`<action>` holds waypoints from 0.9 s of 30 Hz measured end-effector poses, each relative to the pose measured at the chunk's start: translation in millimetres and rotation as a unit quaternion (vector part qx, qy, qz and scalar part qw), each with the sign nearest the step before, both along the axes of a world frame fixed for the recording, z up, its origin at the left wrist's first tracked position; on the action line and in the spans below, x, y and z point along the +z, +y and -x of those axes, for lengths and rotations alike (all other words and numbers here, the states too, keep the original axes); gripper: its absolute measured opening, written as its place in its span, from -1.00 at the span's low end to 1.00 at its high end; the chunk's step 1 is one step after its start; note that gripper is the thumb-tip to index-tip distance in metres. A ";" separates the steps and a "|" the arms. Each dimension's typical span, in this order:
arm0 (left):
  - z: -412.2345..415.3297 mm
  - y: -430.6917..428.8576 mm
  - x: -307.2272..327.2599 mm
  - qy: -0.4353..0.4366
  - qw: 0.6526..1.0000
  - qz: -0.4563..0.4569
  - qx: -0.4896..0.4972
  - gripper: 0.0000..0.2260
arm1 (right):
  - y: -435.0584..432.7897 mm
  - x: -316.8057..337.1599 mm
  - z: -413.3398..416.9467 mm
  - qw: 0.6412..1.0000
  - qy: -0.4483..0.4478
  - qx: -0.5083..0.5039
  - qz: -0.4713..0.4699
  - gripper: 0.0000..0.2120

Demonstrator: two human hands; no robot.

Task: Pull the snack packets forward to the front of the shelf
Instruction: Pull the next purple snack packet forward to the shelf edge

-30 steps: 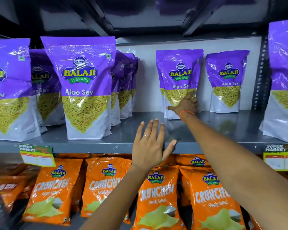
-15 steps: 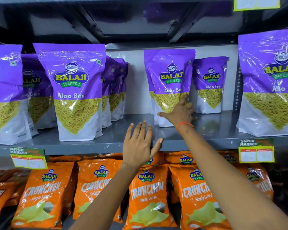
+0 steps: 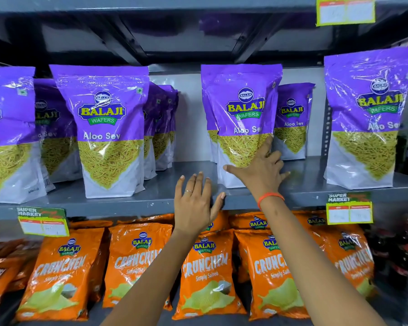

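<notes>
Fingers [image 3: 267,147] of the right hand [image 3: 260,176] grip one purple packet [image 3: 242,109]; left hand [image 3: 193,203] spread.

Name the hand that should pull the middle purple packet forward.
Right. The right hand grips the packet by its side, thumb across its front; the left hand hovers open by the shelf edge, touching no packet.

Pretty clearly a supermarket aisle; the grey metal shelf [image 3: 127,205] is lined with identical purple Balaji Aloo Sev packets [image 3: 108,128], some standing several deep; clipped to its front edge are green price tags [image 3: 43,222] that literally read SUPER MARKET; just under the shelf sits a whole row of orange Crunchem packets [image 3: 205,274], same brand; above it a third tag [image 3: 345,10] hangs on the next level up; toward its right end there's a slotted steel upright [image 3: 326,128], typical shop racking
</notes>
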State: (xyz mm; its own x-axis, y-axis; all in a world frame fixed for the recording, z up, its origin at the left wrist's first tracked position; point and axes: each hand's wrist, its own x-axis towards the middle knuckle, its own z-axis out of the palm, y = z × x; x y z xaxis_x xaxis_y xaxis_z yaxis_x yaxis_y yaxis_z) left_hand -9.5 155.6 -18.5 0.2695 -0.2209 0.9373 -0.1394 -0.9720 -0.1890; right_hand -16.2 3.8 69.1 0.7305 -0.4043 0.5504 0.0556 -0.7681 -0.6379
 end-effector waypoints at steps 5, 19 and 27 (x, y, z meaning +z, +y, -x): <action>4.0 -1.6 -9.0 0.003 1.000 0.014 -0.001 -0.47 | -2.2 -2.9 13.1 1.000 -0.013 -0.003 -0.004 0.28; 9.1 -3.2 -16.6 0.030 0.999 0.031 -0.005 -0.47 | -2.5 -8.2 31.3 0.999 -0.037 -0.026 0.004 0.28; 9.3 -3.1 -17.2 0.041 0.999 0.034 -0.009 -0.46 | -1.4 -7.8 32.7 0.999 -0.031 -0.030 0.005 0.26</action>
State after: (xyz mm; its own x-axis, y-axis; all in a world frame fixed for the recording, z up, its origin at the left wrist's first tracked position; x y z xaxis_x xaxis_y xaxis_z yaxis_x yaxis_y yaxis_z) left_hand -18.8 152.6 -35.6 0.3426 -0.1639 0.9251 -0.1694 -0.9793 -0.1108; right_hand -48.8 2.4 61.3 0.6692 -0.4415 0.5977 0.0476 -0.7773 -0.6274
